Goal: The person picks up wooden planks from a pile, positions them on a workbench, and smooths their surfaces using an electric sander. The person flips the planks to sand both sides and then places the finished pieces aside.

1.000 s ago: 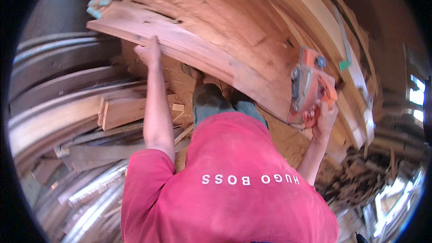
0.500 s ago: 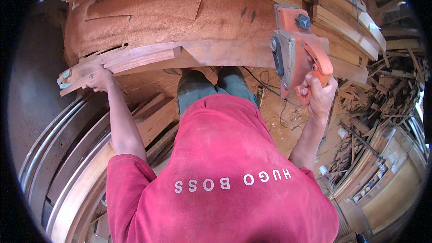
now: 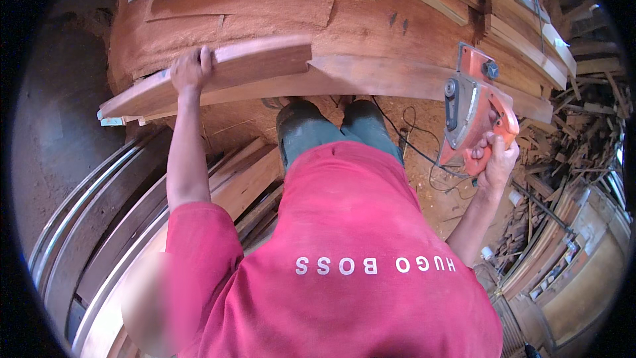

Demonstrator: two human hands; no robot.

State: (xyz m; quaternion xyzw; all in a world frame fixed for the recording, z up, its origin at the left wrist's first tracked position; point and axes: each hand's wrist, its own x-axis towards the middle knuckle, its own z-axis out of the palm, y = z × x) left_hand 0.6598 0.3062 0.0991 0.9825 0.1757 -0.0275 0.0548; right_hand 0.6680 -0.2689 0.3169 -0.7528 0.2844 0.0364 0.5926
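My left hand (image 3: 189, 71) is wrapped over a reddish-brown wooden board (image 3: 265, 59), gripping its upper edge. That board stands tilted up on the long workbench plank (image 3: 377, 78), with a broad face showing. My right hand (image 3: 497, 160) is closed round the handle of an orange electric planer (image 3: 474, 119). It is raised off the bench on the right side, turned sideways so the belt and pulleys show. A dark knob is at its far end.
Sawdust and thin offcuts cover the bench (image 3: 265, 16) beyond the board. Stacked long timbers (image 3: 517, 40) lie at the far right. A black cord (image 3: 411, 142) loops on the floor beside my legs. Scrap wood (image 3: 556, 152) is heaped right; more planks (image 3: 245, 185) lean at left.
My left hand has shifted up and rightward on the board, which is now tipped up with its face showing. The planer stays in my right hand, farther right in view. The whole view has shifted somewhat.
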